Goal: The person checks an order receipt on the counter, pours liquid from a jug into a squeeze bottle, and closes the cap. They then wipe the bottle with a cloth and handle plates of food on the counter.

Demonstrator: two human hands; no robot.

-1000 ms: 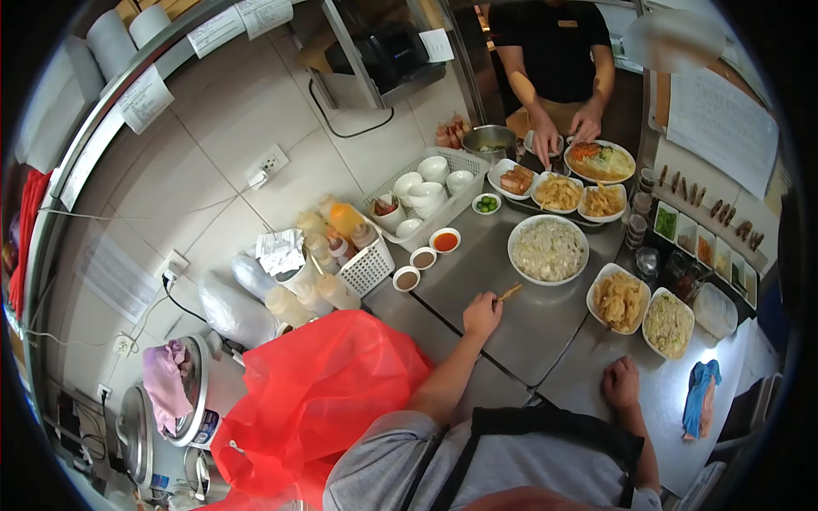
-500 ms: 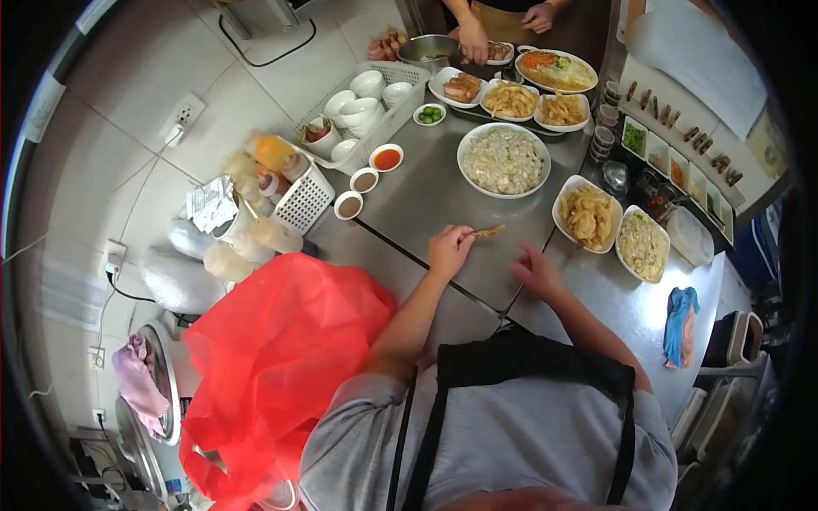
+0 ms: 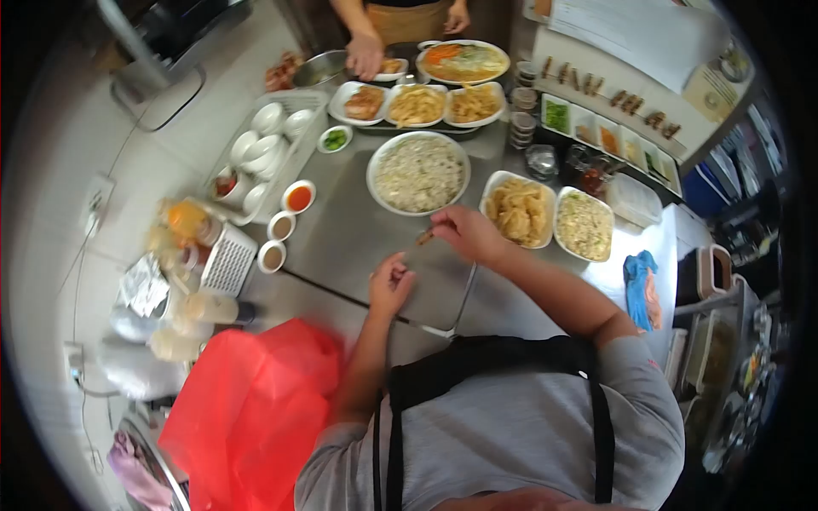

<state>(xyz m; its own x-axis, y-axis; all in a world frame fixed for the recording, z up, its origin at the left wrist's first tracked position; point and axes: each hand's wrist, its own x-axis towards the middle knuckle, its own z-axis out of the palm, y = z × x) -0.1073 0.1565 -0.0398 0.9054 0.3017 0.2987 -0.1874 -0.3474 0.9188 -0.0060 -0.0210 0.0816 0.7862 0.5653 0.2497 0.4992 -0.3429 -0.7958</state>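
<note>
My right hand (image 3: 467, 233) is over the steel counter, just below a large white bowl (image 3: 418, 174) of pale, rice-like food. Between its fingertips is a small brown wooden clip (image 3: 425, 237) resembling a clothespin. Lower and to the left is my left hand (image 3: 392, 284), its fingers loosely curled and apart, with nothing visible in them. A gap separates it from the clip. Right of my right hand stand a white dish of golden fried pieces (image 3: 518, 212) and a dish of pale yellow, chopped-looking food (image 3: 584, 224).
Sauce cups (image 3: 298, 197) and a basket of white bowls (image 3: 268, 153) stand left. A red bag (image 3: 256, 409) lies near my left arm. Several filled dishes (image 3: 416, 106) line the back, where another person's hand (image 3: 365, 54) reaches. Similar clips (image 3: 631, 104) line the right ledge.
The clip has passed from my left hand to my right. My left hand has drawn back toward me, empty. The camera view has shifted, moving the counter leftward in frame.
</note>
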